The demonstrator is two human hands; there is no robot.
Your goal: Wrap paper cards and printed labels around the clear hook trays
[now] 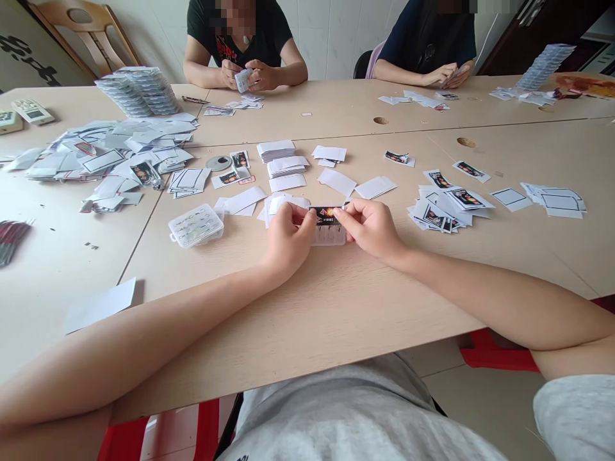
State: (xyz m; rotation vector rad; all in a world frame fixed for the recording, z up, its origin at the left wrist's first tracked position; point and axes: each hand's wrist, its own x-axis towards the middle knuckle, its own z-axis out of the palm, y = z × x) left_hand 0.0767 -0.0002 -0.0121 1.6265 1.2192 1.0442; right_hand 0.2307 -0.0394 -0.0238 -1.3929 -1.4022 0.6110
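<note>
Between my two hands is a small clear plastic box with a black printed card over its upper part. My left hand grips the box's left side, thumb on the front. My right hand pinches the right side, its thumb and finger on the card's edge. Just beyond my hands lie loose white cards and neat stacks of white cards. A clear plastic box with small parts inside rests left of my left hand. To the right of my right hand is a pile of black-printed cards.
A large heap of white cards and stacked clear boxes fill the left back. More boxes are stacked in a leaning tower at far right. Two people sit across the table, their hands on small items. A tape roll lies mid-left.
</note>
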